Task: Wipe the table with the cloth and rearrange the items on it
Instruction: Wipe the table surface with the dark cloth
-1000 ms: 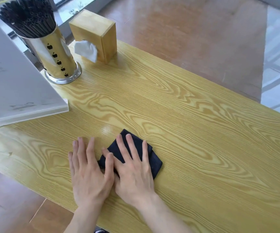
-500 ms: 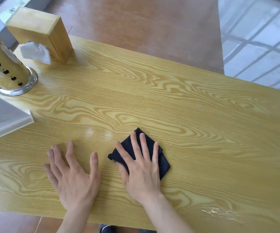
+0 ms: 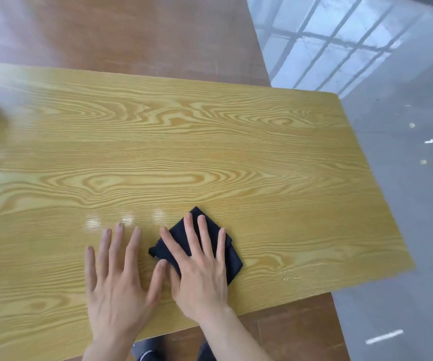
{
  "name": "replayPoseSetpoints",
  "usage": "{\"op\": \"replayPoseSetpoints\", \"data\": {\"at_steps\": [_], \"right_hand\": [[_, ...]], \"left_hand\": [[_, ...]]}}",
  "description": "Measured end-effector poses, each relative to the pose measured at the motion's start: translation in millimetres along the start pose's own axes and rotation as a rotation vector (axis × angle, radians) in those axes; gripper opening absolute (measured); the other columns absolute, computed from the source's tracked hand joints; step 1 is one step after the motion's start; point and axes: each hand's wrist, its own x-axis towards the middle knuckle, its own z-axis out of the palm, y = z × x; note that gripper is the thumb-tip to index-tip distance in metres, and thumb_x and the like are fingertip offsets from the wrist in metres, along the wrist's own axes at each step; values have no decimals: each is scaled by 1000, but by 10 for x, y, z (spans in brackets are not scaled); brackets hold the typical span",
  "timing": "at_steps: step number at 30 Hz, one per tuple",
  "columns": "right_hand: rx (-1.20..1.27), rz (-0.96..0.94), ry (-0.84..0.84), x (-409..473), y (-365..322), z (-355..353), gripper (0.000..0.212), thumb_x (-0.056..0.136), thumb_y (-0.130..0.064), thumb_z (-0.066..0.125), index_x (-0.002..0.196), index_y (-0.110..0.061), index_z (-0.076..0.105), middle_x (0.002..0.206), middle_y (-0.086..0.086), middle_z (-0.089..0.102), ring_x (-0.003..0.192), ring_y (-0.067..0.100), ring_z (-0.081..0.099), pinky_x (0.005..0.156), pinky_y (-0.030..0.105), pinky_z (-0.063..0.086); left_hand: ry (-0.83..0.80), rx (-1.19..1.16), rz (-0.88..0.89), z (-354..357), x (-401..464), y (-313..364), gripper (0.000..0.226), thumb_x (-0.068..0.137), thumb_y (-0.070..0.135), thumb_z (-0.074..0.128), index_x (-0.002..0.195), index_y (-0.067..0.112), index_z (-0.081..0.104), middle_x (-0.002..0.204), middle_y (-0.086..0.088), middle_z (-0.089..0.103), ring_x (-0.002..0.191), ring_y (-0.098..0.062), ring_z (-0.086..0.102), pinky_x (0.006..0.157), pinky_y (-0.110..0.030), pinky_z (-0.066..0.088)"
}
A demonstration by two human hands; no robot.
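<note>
My left hand (image 3: 121, 290), fingers spread, lies flat on the tabletop (image 3: 210, 157) just beside my right hand (image 3: 199, 267), which presses the folded dark cloth (image 3: 232, 259) flat. Both have slid rightward within 1 second: wiping now approaches the bare far-right end.

Glossy wood-grain table (image 3: 210, 152); matt dark cloth (image 3: 233, 259) lies on it.

Right hand (image 3: 199, 277) flat on folded dark cloth (image 3: 232, 259); left hand (image 3: 119, 287) flat on table (image 3: 210, 152).
</note>
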Motion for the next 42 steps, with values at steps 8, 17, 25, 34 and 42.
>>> {"op": "replayPoseSetpoints", "data": {"at_steps": [8, 17, 25, 34, 42], "right_hand": [[19, 152, 53, -446, 968, -117, 54, 106, -54, 31, 158, -46, 21, 172, 3, 6, 159, 28, -1, 121, 67, 14], [-28, 358, 105, -894, 3023, -432, 56, 106, -56, 22, 159, -46, 9, 172, 4, 2, 159, 26, -5, 122, 65, 11], [-74, 440, 97, -900, 3546, -458, 55, 106, -57, 16, 159, -47, 4, 172, 2, -1, 159, 26, -7, 123, 64, 9], [-70, 498, 65, -915, 3739, -452, 58, 103, -61, 8, 159, -47, 0, 172, 3, -6, 158, 27, -11, 124, 64, 3], [-25, 396, 57, -866, 3456, -835, 67, 101, -69, 13, 160, -42, 0, 171, 3, -12, 158, 26, -12, 125, 61, 2]], "left_hand": [[-41, 40, 124, 306, -101, 736, 81, 88, 62, 47, 156, 20, 36, 167, -8, 25, 157, -24, 11, 125, -53, 11], [-59, 77, 253, 841, -182, 2267, 83, 87, 64, 48, 157, 21, 33, 167, -9, 23, 157, -27, 10, 125, -54, 12], [-73, 99, 246, 867, -216, 2203, 84, 87, 67, 44, 159, 26, 27, 168, -7, 19, 157, -27, 7, 125, -54, 12], [-94, 125, 250, 950, -216, 2145, 86, 87, 68, 46, 159, 25, 25, 169, -7, 17, 157, -27, 6, 125, -53, 12], [-133, 141, 206, 750, -262, 2132, 85, 89, 73, 36, 160, 29, 21, 169, -4, 17, 157, -25, 5, 125, -51, 12]]}}
